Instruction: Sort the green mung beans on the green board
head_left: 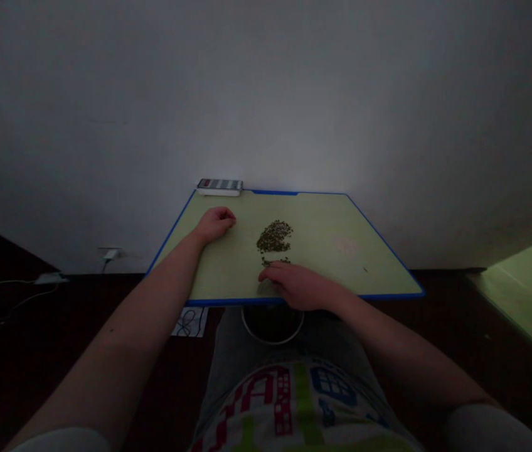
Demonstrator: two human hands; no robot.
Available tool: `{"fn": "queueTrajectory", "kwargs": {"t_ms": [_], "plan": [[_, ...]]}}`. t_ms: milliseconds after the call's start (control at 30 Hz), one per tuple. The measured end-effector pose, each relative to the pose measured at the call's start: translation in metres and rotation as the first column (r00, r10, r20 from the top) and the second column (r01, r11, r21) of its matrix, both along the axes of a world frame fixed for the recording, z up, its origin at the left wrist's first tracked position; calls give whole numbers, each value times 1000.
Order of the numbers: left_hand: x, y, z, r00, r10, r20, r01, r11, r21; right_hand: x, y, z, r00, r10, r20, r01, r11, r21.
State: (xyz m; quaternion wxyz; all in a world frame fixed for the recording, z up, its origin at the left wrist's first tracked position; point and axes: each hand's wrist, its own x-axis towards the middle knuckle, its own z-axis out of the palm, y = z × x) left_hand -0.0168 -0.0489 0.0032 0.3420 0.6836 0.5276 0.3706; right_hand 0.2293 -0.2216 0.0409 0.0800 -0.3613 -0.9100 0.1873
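Observation:
A heap of small dark brown-green seeds or dried bits (274, 237) lies on the pale yellow tabletop (317, 226), and a thin row of the same bits (275, 260) sits nearer to me. My right hand (294, 284) is at the table's front edge, palm down, its fingers stretched out just on the near side of that row; the fingertips' undersides are hidden. My left hand (214, 225) rests on the table to the left of the heap, apart from it, fingers curled in loosely with nothing visible in them. Below the edge, a round bowl (273, 343) with a light rim sits at my lap, its inside dark.
A phone (220, 184) lies on a white box (219, 193) at the back left corner. The table has a blue edge (388, 295) and stands against a grey wall (294, 94). Left of it are a plug (111, 255) and cables (35, 295).

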Motion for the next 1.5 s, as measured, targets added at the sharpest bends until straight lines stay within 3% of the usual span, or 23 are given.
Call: {"fn": "queueTrajectory", "kwargs": {"t_ms": [433, 900, 1333, 1500], "plan": [[-2, 5, -3, 999, 8, -49, -6, 999, 38, 29, -18, -5, 997, -78, -26, 77, 996, -38], [-1, 5, -5, 1000, -4, 5, 4, 1000, 7, 56, -18, -10, 981, -168, -94, 166, 986, -25], [0, 2, -2, 1000, -3, 7, 3, 1000, -2, 82, -8, -15, 946, -308, -101, 316, 945, 79], [0, 2, -1, 1000, 7, -21, -6, 1000, 8, 83, -10, -18, 887, -421, -188, 442, 892, 92]]}}
